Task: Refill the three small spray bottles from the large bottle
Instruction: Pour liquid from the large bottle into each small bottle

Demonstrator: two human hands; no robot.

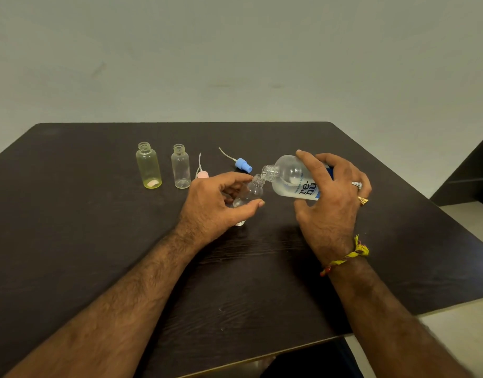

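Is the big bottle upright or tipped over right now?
Tipped: the large bottle, gripped by the right hand, lies nearly sideways, its open neck at the small bottle's mouth.

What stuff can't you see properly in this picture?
Head view only:
- Lower body of the small bottle being filled: hidden by the left hand.
- Large bottle base and label: covered by the right hand.
- Pink spray cap: partly behind the left hand.
- Third spray cap: not visible.
- Any stream at the necks: too small to tell.

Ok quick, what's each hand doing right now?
Left hand: fingers curled round the small clear bottle, holding it tilted.
Right hand: gripping the large bottle, tipped so its mouth meets the small one's.
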